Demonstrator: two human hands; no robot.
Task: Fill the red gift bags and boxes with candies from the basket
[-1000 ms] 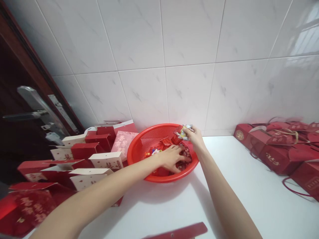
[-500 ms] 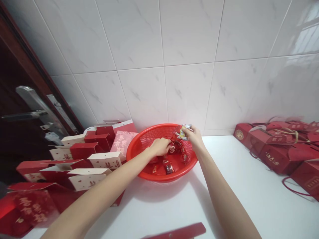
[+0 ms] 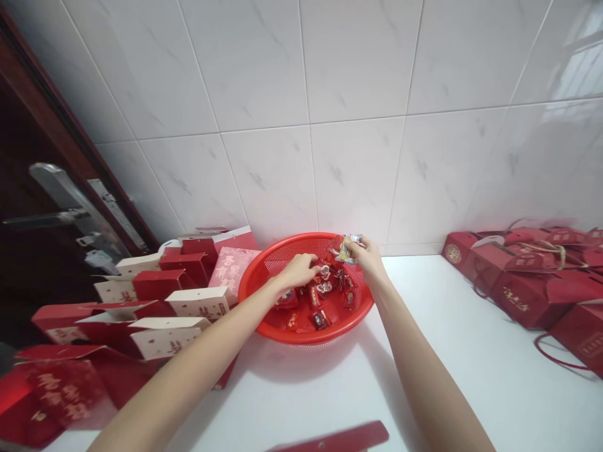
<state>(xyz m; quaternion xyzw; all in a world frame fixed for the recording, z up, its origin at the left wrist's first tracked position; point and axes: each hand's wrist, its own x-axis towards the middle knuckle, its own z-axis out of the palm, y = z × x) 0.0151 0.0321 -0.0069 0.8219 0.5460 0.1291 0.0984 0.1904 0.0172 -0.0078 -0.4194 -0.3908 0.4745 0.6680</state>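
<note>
A red plastic basket point(image 3: 245, 301) with mesh sides sits on the white tabletop and holds several wrapped candies point(image 3: 320, 320), mostly red. My left hand point(image 3: 300, 270) reaches into it from the left, fingers curled down among the candies. Whatever lies under those fingertips is hidden. Over the basket's right rim, my right hand point(image 3: 368, 258) is closed on wrapped candies point(image 3: 349, 248) in silver, yellow and red wrappers; how many it holds is hard to see.
Open red and cream gift boxes point(image 3: 198, 301) stand in rows at the left, near a dark door with a metal handle point(image 3: 47, 218). Closed red boxes point(image 3: 527, 295) with cord handles sit at the right. A red box flap point(image 3: 348, 437) shows at the bottom edge. White tiled wall behind.
My left hand has lifted slightly and shifted a little within the basket, uncovering more candies that have moved about. My right hand stays in place with its candies.
</note>
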